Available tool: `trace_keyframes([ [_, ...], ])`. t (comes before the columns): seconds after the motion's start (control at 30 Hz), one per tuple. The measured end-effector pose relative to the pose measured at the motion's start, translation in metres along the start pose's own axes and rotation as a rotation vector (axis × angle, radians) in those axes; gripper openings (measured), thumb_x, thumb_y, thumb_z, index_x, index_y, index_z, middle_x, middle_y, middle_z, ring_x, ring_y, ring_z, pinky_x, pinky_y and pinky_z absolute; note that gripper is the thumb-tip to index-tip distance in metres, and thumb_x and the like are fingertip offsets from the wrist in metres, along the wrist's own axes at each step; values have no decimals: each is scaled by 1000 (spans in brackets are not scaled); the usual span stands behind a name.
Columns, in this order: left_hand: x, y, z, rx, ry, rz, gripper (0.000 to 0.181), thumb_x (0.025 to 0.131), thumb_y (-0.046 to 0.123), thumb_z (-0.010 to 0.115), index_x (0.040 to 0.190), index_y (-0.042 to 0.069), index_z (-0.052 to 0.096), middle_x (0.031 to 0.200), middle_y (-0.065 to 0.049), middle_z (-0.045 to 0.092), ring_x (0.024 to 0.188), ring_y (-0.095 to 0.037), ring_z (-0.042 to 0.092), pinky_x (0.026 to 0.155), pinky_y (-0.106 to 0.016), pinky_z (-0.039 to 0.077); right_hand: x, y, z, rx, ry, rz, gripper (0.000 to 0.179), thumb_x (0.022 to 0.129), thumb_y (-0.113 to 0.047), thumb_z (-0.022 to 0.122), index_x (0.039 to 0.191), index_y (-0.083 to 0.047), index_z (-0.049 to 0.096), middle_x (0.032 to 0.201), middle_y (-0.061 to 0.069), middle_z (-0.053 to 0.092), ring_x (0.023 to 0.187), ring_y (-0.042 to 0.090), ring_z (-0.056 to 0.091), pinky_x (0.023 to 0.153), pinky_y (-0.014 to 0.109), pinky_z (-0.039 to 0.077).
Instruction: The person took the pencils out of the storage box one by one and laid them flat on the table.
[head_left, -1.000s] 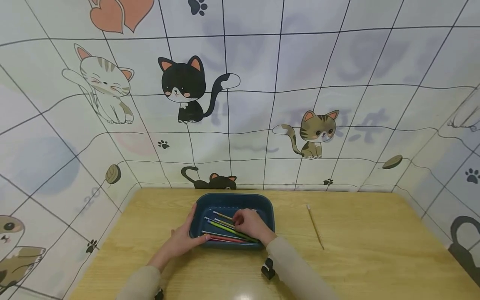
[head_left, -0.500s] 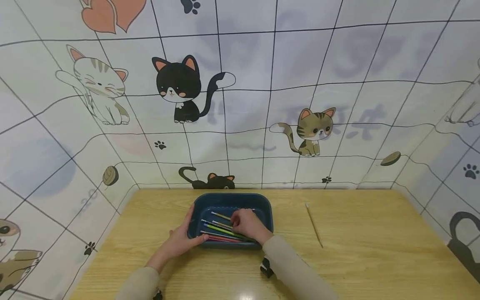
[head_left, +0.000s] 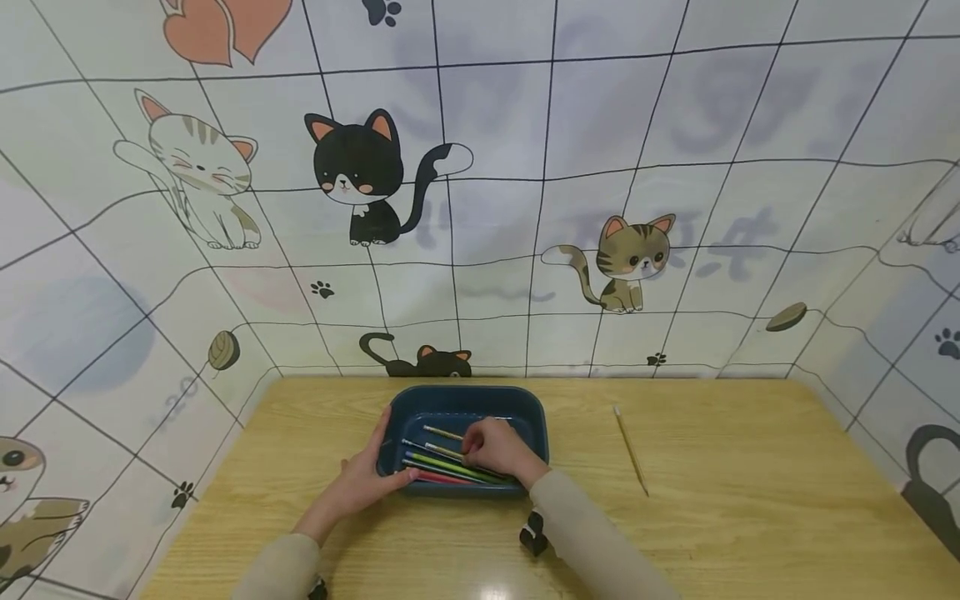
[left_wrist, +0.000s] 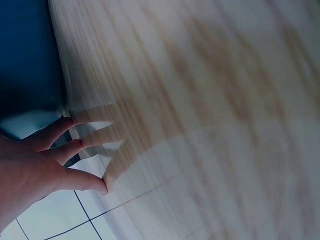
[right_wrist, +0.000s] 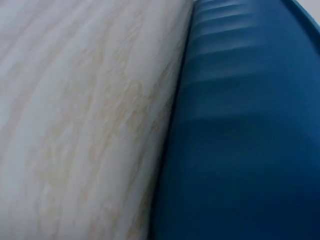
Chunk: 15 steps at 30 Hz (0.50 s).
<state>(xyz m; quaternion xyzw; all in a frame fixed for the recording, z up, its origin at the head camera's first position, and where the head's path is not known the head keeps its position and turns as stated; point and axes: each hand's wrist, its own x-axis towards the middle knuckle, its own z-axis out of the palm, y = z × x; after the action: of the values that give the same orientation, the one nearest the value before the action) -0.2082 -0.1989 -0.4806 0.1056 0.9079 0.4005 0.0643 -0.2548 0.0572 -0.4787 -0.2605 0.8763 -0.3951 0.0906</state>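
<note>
A dark blue rectangular tray [head_left: 468, 400] stands on the table, holding several pencils, among them a green pencil [head_left: 444, 467] and red ones along the near side. My left hand [head_left: 363, 479] grips its left end, the thumb over the near rim and the fingers along the outer wall. In the left wrist view, that hand's spread fingers [left_wrist: 60, 142] lie beside the tray wall. Inside the tray, my right hand [head_left: 498, 448] has curled fingers at a pale yellowish pencil [head_left: 444, 451]; the fingertips are hidden. The right wrist view shows only the tray's outer wall [right_wrist: 240, 150] and the table.
One yellowish pencil [head_left: 632, 450] lies alone on the wooden table [head_left: 735, 483], right of the tray. Behind the table rises a wall covering [head_left: 495, 225] with printed cats and grid lines.
The pencils in the tray have shifted slightly, with the green one and its neighbours now closer together toward the near side. Both hands keep nearly the same places.
</note>
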Motion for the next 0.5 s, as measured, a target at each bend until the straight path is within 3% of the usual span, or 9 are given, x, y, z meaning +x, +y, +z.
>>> trace_keyframes([
  [0.13, 1, -1, 1, 0, 22, 20, 107, 81, 43, 75, 156, 17, 5, 147, -31, 32, 124, -58, 37, 94, -80, -1, 1, -1, 0, 90, -18, -13, 3, 85, -7, 73, 86, -6, 70, 76, -5, 64, 69, 8, 57, 67, 28, 48],
  [0.5, 1, -3, 2, 2, 16, 22, 106, 81, 42, 75, 156, 16, 4, 145, -32, 35, 123, -57, 39, 93, -81, 0, 0, -3, -2, 177, -8, -32, 5, 89, -12, 69, 92, -8, 69, 82, -6, 62, 74, 10, 56, 72, 28, 47],
])
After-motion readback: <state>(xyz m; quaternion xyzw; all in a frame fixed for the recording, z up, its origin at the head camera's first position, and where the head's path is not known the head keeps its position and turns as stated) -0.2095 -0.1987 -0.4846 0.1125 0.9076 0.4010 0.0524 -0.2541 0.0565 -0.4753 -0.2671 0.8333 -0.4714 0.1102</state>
